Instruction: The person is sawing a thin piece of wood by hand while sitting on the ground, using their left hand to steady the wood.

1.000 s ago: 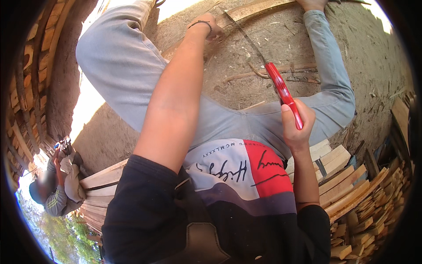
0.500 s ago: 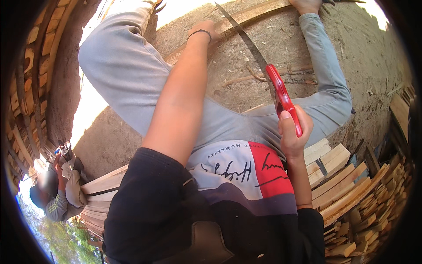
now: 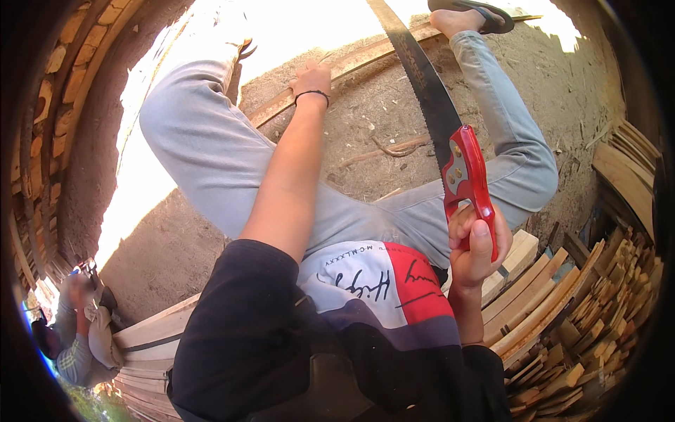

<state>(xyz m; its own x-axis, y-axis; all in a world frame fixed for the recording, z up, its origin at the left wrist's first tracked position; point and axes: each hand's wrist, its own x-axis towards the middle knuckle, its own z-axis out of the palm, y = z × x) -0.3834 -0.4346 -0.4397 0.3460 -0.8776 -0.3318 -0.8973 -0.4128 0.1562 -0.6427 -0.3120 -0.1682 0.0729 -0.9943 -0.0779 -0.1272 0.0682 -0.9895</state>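
My right hand is closed around the red handle of a handsaw. The flat of its dark toothed blade shows, pointing away from me past the far edge of the view. Along the ground lies a long, narrow wooden board, crossing between my legs toward the bare right foot. My left hand, with a dark cord at the wrist, holds the board down, its fingers bent over it. The blade passes across the board in the picture; whether the two touch, I cannot tell.
Milled planks and a pile of short wood offcuts lie at right. A curved stick rests on the dirt between my legs. Another person sits at far left, beside long planks. A flip-flop is on my right foot.
The saw has turned so that the flat of its blade and the handle's side plate show. My right hand has come slightly nearer to me. My left hand stays at the board.
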